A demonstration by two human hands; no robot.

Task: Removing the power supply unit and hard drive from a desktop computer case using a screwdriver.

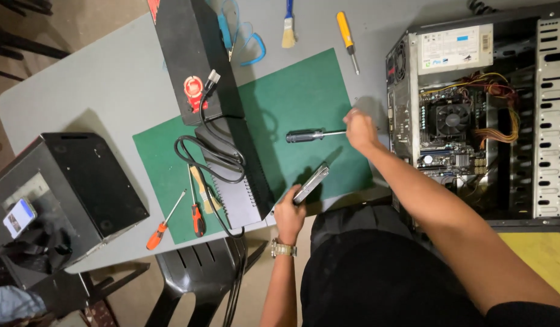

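Left hand point(290, 212) grasps metal drive point(311, 183) at counter point(98, 91) front edge; right hand point(359, 128) fingers pinch screwdriver point(313, 135) shaft beside open computer case point(474, 115) holding motherboard, fan, cables.

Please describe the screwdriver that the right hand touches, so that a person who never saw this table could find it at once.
Find the green mat on the grey table, left of the open computer case. Near the mat's right edge lies the screwdriver, flat, with the right hand at its shaft tip. Its handle is dark and translucent, while the other screwdrivers have yellow, orange or red handles.
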